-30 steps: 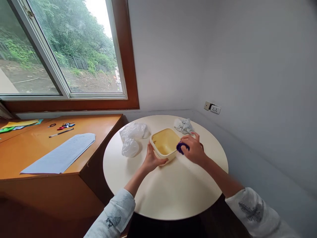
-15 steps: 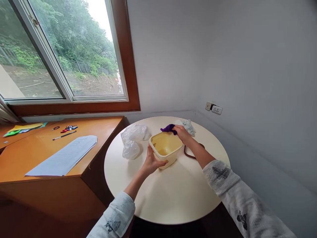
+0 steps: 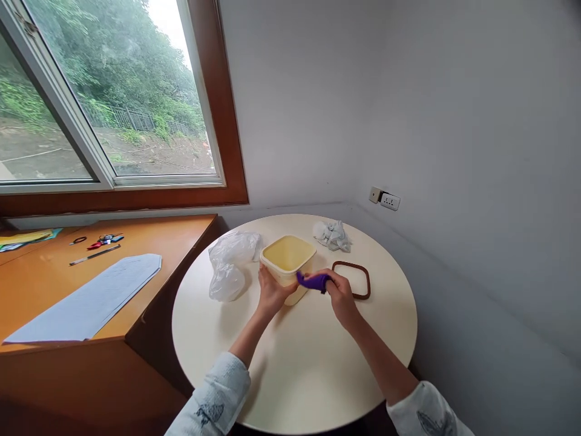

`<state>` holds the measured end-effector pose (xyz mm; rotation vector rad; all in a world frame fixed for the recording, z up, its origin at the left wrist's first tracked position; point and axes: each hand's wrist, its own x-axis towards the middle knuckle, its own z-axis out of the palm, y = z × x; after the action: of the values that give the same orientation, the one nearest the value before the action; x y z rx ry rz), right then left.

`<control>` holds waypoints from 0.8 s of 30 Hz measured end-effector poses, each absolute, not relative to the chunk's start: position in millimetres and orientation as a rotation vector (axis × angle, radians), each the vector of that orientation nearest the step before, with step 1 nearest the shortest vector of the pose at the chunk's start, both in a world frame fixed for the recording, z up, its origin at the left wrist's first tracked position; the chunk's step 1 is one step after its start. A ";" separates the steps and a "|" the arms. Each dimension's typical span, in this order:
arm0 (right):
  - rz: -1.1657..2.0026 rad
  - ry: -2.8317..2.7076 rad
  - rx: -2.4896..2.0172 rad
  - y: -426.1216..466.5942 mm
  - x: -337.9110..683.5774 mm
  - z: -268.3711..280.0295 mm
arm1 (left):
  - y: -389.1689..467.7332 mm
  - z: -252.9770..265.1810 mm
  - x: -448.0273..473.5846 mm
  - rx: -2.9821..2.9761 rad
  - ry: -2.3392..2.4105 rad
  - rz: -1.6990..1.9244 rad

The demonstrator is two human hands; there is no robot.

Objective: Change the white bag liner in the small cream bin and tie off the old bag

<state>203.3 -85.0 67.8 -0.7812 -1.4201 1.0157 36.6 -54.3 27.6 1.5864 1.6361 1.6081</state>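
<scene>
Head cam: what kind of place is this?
Likely a home or small office room corner: round table beside a wooden desk with papers, a large window onto greenery, and a wall socket.

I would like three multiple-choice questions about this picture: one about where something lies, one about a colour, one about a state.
1. Where does the brown seal ring lie?
A. on the wooden desk
B. on the round table, right of the container
C. inside the container

2. What colour is the cloth in the right hand?
A. purple
B. green
C. red

3. How is the cream container?
A. closed by a lid
B. lying on its side
C. upright and open

Answers: 1 B, the ring rests flat on the round table beside the container. 2 A, the cloth is purple. 3 C, its inside shows from above, while the left hand grips its near side.
</scene>
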 end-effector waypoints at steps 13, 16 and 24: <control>0.745 -1.224 -1.221 -54.9 226.0 -19.7 | 10.8 18.5 59.9 1.594 1.965 1.638; 0.715 -1.303 -1.279 -53.1 226.0 -21.3 | 29.4 16.7 65.7 1.552 2.030 1.623; 0.679 -1.435 -1.350 -51.6 225.5 -14.9 | 72.6 14.9 81.8 1.404 2.133 1.584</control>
<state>225.5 -51.6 -14.9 -1.3499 -1.4355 0.6793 81.8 72.6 14.9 1.4042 2.1331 1.5839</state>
